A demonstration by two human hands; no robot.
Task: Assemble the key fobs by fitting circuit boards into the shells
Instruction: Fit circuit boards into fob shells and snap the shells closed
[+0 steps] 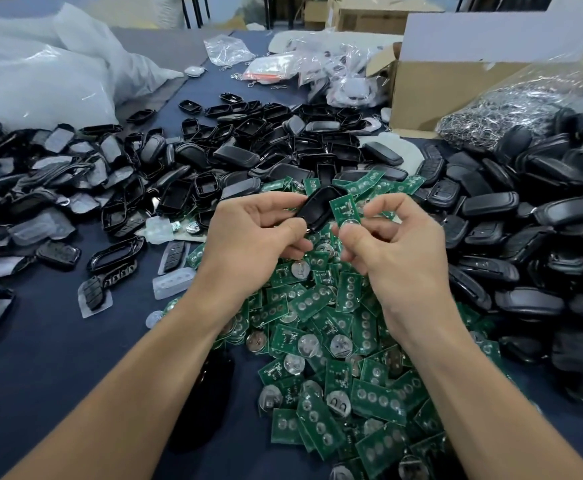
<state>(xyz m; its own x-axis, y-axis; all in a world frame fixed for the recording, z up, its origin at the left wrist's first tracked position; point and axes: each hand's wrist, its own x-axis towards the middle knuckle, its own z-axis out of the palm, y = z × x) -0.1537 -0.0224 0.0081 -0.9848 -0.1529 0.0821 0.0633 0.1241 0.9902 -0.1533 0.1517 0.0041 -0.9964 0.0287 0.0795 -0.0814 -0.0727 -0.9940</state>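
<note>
My left hand (252,233) grips a black key-fob shell (318,207), tilted with its hollow side up, above the middle of the table. Beside it my right hand (397,244) pinches a green circuit board (345,211) with a round silver battery clip at its lower end. The board's left edge touches the shell's right rim. Both hands hover over a heap of green circuit boards (335,358) that spreads toward me.
Black empty shells (248,143) lie piled behind the hands, with more shell halves at the left (40,174) and closed black covers at the right (525,216). A cardboard box (432,88), clear bags (40,74) and a bag of metal rings (512,105) stand at the back.
</note>
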